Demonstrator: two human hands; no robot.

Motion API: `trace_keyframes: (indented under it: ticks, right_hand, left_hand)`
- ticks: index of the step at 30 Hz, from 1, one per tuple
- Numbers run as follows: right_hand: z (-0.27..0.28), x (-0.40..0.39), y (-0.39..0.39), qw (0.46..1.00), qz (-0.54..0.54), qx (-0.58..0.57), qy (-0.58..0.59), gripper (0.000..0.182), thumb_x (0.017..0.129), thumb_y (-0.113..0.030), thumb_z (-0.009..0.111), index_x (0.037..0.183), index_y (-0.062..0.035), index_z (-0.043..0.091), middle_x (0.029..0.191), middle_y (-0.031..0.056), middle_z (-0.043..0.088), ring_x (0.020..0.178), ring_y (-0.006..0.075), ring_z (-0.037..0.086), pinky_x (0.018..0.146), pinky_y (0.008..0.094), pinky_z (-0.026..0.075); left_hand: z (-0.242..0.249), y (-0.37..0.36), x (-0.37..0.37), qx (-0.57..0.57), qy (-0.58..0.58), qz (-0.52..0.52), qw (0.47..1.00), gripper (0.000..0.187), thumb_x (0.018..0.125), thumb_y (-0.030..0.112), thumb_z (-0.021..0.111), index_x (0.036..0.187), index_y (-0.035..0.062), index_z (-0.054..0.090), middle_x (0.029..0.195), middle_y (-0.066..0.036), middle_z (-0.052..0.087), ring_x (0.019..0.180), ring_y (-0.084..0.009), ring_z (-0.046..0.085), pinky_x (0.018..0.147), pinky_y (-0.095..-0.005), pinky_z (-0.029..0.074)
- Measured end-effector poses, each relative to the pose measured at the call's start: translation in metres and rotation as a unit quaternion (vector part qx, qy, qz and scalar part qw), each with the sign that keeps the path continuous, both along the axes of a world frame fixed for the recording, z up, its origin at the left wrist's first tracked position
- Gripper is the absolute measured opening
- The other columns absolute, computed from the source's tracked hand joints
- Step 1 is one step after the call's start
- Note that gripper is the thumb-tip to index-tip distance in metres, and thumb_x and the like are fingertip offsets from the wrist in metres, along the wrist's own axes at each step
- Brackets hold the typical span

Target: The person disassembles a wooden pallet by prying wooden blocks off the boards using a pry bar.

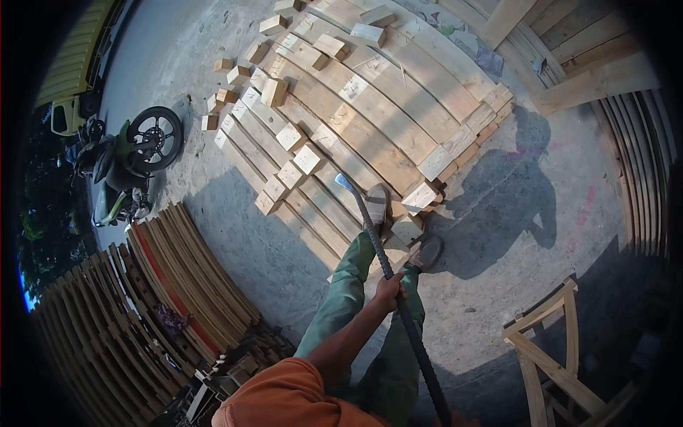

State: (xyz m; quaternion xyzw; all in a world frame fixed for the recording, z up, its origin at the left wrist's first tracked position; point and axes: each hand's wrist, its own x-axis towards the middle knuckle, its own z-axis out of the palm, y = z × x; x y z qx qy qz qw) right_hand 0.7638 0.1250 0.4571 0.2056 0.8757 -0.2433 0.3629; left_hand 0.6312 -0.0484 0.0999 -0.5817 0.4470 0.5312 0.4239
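My left hand (389, 292) is wrapped around the middle of a long ribbed crowbar (414, 334). The bar's flattened, shiny tip points away from me, over the boards of a wooden pallet (370, 117). At the bottom edge, only a sliver of my right hand (462, 421) shows, closed at the crowbar's lower end; most of it is cut off. One of my shoes (378, 204) rests at the pallet's near edge, and the other shoe (429, 252) stands beside it on the concrete. Wood blocks (309, 158) sit in a row left of the bar's tip.
More loose blocks (238, 75) lie along the pallet's far left side. Stacked planks (192, 277) stand at left, a motorcycle (128, 153) behind them. A wooden frame (558, 349) lies at lower right; more boards (633, 171) lean at right. A yellow truck (67, 114) is at upper left.
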Motion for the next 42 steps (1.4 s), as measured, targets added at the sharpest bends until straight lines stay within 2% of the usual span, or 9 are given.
trace_keyframes:
  ticks: [5,9,14,17,25,28,33,37,42]
  right_hand:
    - [0.021,-0.072,-0.063,0.994,0.087,0.032,0.053,0.034,0.078,-0.047,0.060,0.073,-0.0141,0.061,0.057,0.0100,0.056,0.046,0.0290,0.052,0.043,0.0418,0.040]
    - [0.050,-0.150,-0.107,0.959,0.069,0.037,-0.274,0.045,0.080,-0.055,0.053,0.085,-0.0106,0.063,0.068,0.0119,0.063,0.058,0.0312,0.060,0.052,0.0446,0.046]
    - [-0.077,0.073,-0.036,0.997,0.001,0.040,-0.064,0.044,0.079,-0.049,0.060,0.097,-0.0092,0.065,0.081,0.0166,0.064,0.074,0.0331,0.061,0.063,0.0429,0.048]
    - [-0.104,0.051,-0.016,0.996,-0.067,0.035,-0.039,0.038,0.079,-0.041,0.064,0.097,-0.0074,0.065,0.077,0.0162,0.062,0.069,0.0336,0.060,0.062,0.0435,0.047]
    - [0.055,-0.121,-0.063,0.988,0.045,0.093,-0.115,0.031,0.076,-0.039,0.067,0.074,-0.0085,0.061,0.057,0.0091,0.054,0.048,0.0271,0.051,0.049,0.0397,0.041]
    - [0.073,-0.158,-0.094,0.987,0.052,0.148,0.033,0.029,0.077,-0.037,0.066,0.070,-0.0099,0.061,0.049,0.0065,0.047,0.042,0.0234,0.048,0.044,0.0366,0.036]
    - [0.041,-0.151,-0.119,0.985,0.093,0.136,0.045,0.030,0.079,-0.038,0.063,0.071,-0.0086,0.063,0.051,0.0075,0.050,0.043,0.0238,0.049,0.044,0.0375,0.036]
    - [-0.112,0.086,-0.044,0.997,-0.071,0.025,0.018,0.033,0.069,-0.038,0.071,0.066,-0.0100,0.053,0.051,0.0092,0.049,0.048,0.0314,0.049,0.048,0.0443,0.039]
    - [-0.203,0.116,0.022,0.996,0.032,0.087,0.019,0.035,0.070,-0.036,0.071,0.064,-0.0082,0.051,0.052,0.0117,0.048,0.049,0.0340,0.048,0.050,0.0457,0.040]
  left_hand:
    - [0.015,-0.061,-0.088,0.018,-0.034,0.004,0.999,0.023,0.087,0.021,0.060,0.080,0.0063,0.043,0.055,-0.002,0.043,0.040,-0.0138,0.042,0.038,-0.0299,0.041]
    - [0.011,-0.100,-0.114,0.047,-0.081,-0.029,0.995,0.023,0.087,0.020,0.060,0.078,0.0073,0.043,0.056,-0.001,0.042,0.042,-0.0122,0.042,0.038,-0.0287,0.041]
    - [-0.039,-0.037,-0.033,-0.031,0.006,-0.066,0.997,0.017,0.084,0.013,0.058,0.083,0.0018,0.045,0.058,-0.005,0.045,0.042,-0.0181,0.047,0.039,-0.0369,0.045]
    - [-0.065,-0.009,-0.024,-0.130,0.048,-0.126,0.982,0.021,0.080,0.011,0.058,0.087,-0.0018,0.043,0.059,-0.010,0.051,0.039,-0.0206,0.052,0.035,-0.0349,0.042]
    - [0.037,-0.036,-0.065,0.017,-0.064,-0.037,0.997,0.023,0.084,0.019,0.061,0.080,0.0039,0.044,0.055,-0.004,0.044,0.041,-0.0171,0.046,0.038,-0.0319,0.042]
    - [0.035,-0.076,-0.103,0.034,-0.091,-0.013,0.995,0.022,0.085,0.018,0.060,0.080,0.0044,0.044,0.055,-0.004,0.043,0.041,-0.0165,0.044,0.038,-0.0316,0.042]
    - [0.014,-0.103,-0.126,0.001,-0.123,-0.080,0.989,0.020,0.087,0.016,0.058,0.079,0.0052,0.044,0.055,-0.003,0.040,0.042,-0.0160,0.043,0.038,-0.0315,0.041]
    - [-0.066,-0.038,-0.007,-0.130,0.043,-0.130,0.982,0.017,0.081,0.012,0.056,0.085,0.0018,0.043,0.057,-0.009,0.049,0.038,-0.0197,0.049,0.035,-0.0347,0.042]
    - [-0.097,0.012,0.017,-0.132,0.061,-0.037,0.989,0.017,0.083,0.011,0.055,0.090,0.0027,0.043,0.055,-0.007,0.046,0.039,-0.0187,0.049,0.034,-0.0338,0.042]
